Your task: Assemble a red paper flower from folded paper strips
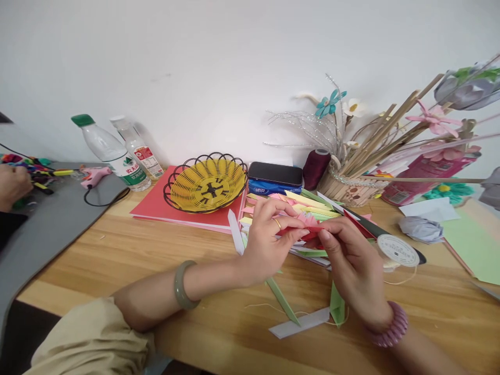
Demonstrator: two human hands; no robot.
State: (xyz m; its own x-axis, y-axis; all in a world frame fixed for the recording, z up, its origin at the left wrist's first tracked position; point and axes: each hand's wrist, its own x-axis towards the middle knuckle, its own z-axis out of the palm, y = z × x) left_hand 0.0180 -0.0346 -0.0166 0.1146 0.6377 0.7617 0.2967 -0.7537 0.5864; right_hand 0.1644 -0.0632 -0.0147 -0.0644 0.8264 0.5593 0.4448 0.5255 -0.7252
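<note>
Between both hands, above the table, is a small piece of folded red paper (312, 229). My left hand (269, 239) pinches its left end between thumb and fingers. My right hand (349, 265) pinches the right end, its fingers curled in. Fingers hide much of the paper. Behind and under the hands lies a pile of folded paper strips (291, 200) in pink, yellow, green and white. Nearer to me, a green strip (283, 301) and a white strip (300, 324) rest on the wood beside a thin pale thread (265, 306). A thread spool (398, 251) lies right of my right hand.
A yellow woven basket (211, 190) sits on red paper (150, 211). Behind the strips are a phone (275, 173) and maroon thread cone (316, 169). A pot of craft flowers (351, 190) stands right. Left are bottles (128, 164), a pink glue gun (95, 177) and another person's hand (14, 185).
</note>
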